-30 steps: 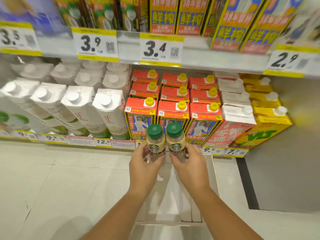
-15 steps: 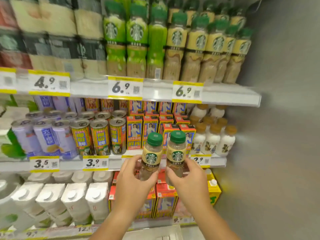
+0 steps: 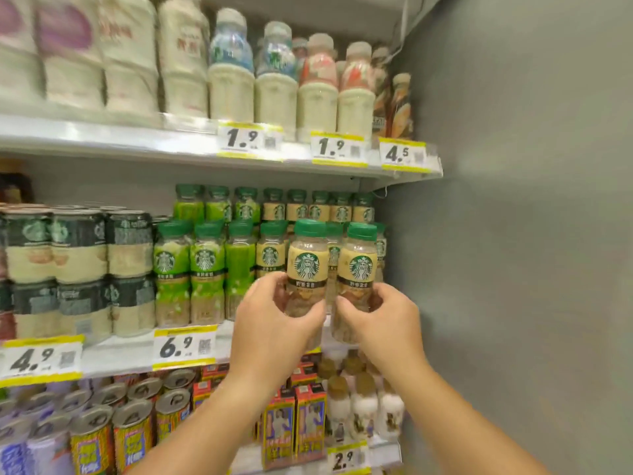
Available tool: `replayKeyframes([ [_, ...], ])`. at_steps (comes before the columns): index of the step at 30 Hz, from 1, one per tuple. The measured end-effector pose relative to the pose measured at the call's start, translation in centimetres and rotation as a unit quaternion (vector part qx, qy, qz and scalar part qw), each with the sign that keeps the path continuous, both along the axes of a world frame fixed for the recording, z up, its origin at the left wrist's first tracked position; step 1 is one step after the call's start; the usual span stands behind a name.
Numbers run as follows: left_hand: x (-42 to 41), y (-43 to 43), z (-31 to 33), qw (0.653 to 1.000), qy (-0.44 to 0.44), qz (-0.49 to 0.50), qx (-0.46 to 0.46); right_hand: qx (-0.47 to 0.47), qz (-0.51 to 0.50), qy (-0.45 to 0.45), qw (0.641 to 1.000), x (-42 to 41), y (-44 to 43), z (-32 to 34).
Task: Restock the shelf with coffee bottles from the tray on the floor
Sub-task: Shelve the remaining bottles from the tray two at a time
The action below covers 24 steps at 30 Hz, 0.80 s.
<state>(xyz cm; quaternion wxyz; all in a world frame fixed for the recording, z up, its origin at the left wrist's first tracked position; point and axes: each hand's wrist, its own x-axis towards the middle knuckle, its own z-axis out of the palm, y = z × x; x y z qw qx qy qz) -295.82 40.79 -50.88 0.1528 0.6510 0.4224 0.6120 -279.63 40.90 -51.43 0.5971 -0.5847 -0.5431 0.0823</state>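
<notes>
Two coffee bottles with green caps and tan siren labels are held upright, side by side. My left hand grips the lower body of the left coffee bottle. My right hand grips the right coffee bottle the same way. Both bottles hang just in front of the middle shelf, level with the row of like tan-label bottles standing at its right end. The tray on the floor is out of view.
Green-label bottles and dark cans fill the same shelf to the left. A shelf of white milk bottles hangs above, cans and cartons sit below. A grey wall closes the right side.
Both hands have lifted the two bottles from floor level up past the lower shelves to the shelf with the coffee bottles. The view has tilted upward with them.
</notes>
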Motion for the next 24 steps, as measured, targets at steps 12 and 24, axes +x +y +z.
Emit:
replayKeyframes([
  [12,11.0,5.6,4.8,0.995,0.013,0.043,-0.084,-0.036,-0.034,-0.013,0.999,10.3,5.6,4.1],
  [24,14.4,7.7,1.1,0.99,0.017,0.087,-0.106,-0.069,0.013,-0.007,0.998,11.4,9.4,-0.1],
])
